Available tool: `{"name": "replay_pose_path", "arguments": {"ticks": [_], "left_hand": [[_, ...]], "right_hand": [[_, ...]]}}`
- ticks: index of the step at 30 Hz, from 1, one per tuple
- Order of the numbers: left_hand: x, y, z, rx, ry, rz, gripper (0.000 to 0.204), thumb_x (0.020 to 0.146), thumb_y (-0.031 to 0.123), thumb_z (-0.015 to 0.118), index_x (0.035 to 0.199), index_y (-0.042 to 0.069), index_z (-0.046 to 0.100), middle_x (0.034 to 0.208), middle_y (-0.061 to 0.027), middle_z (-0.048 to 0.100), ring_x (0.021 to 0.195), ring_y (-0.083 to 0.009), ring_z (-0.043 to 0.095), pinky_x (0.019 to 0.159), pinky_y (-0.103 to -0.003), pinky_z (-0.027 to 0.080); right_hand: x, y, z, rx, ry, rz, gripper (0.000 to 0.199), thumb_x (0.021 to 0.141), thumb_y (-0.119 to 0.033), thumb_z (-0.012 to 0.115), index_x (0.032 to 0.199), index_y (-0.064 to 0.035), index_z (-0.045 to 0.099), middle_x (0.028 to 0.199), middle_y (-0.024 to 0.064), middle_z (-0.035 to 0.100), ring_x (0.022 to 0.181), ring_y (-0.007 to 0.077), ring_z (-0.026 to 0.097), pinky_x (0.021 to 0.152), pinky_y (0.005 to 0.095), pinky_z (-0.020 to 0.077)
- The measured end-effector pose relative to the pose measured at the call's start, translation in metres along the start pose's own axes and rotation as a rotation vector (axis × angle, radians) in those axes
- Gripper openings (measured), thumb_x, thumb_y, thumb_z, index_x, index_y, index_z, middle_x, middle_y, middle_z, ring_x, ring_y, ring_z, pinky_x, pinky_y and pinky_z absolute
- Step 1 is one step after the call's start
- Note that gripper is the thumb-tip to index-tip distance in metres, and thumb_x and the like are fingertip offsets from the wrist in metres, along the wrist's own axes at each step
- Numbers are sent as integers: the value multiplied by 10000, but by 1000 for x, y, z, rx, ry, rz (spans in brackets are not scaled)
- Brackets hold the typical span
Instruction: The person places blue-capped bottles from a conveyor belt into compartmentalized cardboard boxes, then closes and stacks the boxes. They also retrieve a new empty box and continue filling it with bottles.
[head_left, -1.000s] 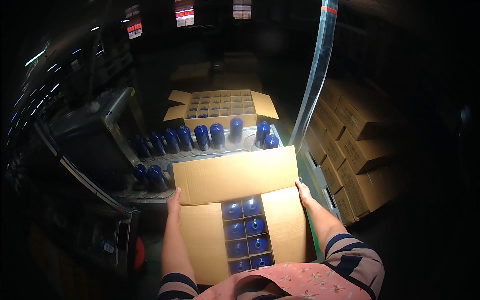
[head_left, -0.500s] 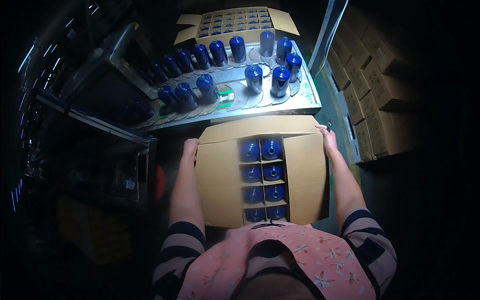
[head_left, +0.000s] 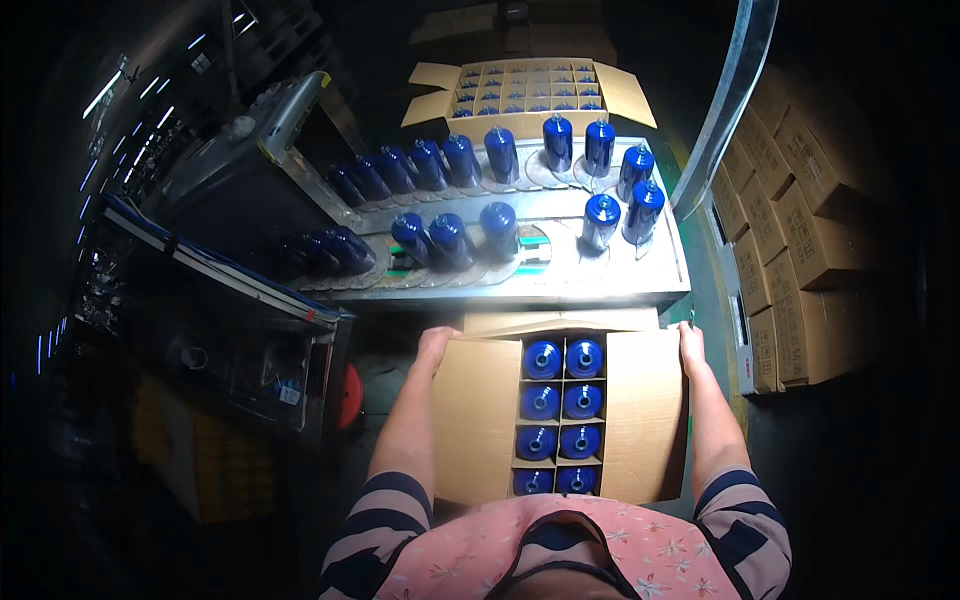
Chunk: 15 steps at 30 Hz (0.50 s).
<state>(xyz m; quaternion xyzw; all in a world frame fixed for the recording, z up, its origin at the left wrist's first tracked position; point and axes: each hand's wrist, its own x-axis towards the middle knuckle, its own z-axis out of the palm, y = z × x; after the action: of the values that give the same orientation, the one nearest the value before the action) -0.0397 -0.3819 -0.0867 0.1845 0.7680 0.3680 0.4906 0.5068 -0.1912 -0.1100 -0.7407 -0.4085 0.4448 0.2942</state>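
Note:
A cardboard box (head_left: 477, 420) is in front of my body, its left and right flaps partly folded over the top. Between them, blue glass bottles (head_left: 584, 400) stand upright in divider cells, necks up. My left hand (head_left: 434, 346) is closed on the box's far left corner. At the far right corner my right hand (head_left: 691, 345) is closed on the edge, fingers partly hidden. A thin dark stick-like thing pokes up by that hand, too small to name. The far flap (head_left: 560, 321) lies towards the conveyor.
Beyond the box, a metal conveyor (head_left: 450, 298) carries several upright blue bottles (head_left: 501, 155) in a loop. Behind it sits another open divided carton (head_left: 530, 120). Stacked cardboard boxes (head_left: 790, 330) line the right; a metal post (head_left: 735, 110) rises before them. Machine framing (head_left: 230, 270) stands left.
The view has shifted, so the conveyor and box appear lower and further right. The far flap looks flatter. Bottles on the conveyor have changed places. Both hands still hold the box.

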Motion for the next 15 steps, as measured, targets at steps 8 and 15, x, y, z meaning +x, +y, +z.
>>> {"name": "replay_pose_path", "arguments": {"ticks": [8, 15], "left_hand": [[41, 11, 10, 123, 121, 182, 265, 808, 226, 584, 856, 11, 731, 827, -86, 706, 759, -185, 647, 724, -319, 497], [25, 55, 48, 253, 620, 428, 388, 772, 263, 715, 1114, 91, 645, 1136, -121, 664, 1096, -291, 586, 949, -359, 457]], "right_hand": [[44, -31, 17, -118, -49, -59, 423, 837, -314, 541, 963, 68, 671, 923, 243, 673, 880, 340, 640, 837, 412, 465], [68, -91, 34, -130, 39, -170, 440, 865, -381, 570, 995, 26, 677, 873, 221, 667, 834, 344, 606, 818, 414, 446]]}}
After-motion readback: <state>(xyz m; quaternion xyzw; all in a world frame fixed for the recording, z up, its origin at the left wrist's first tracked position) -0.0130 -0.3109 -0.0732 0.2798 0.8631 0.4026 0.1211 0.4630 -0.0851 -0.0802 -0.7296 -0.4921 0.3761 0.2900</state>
